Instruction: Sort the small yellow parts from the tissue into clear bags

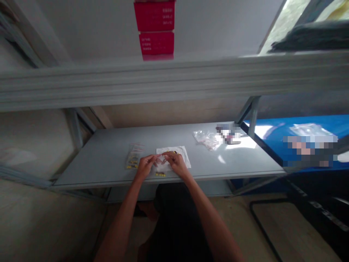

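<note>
My left hand point(146, 166) and my right hand point(176, 163) are close together over the table's front edge. Between them, pinched at its top by both hands, hangs a small clear zip bag point(160, 168). Yellow pieces point(160, 174) show at the bag's lower end, too small to name. Behind my right hand lies a white plastic sheet or bag point(186, 157) with small dark and yellow pieces point(175, 152) on it, partly hidden by my fingers. To the left of my left hand, several clear zip bags point(133, 156) lie overlapping, with yellow and dark pieces inside.
More clear plastic bags point(208, 140) lie in a heap at the back right of the grey table point(106, 153). A shelf beam point(174, 83) crosses above, with red boxes point(156, 29) over it. Right of the table is a blue surface point(272, 145) with plastic bags on it.
</note>
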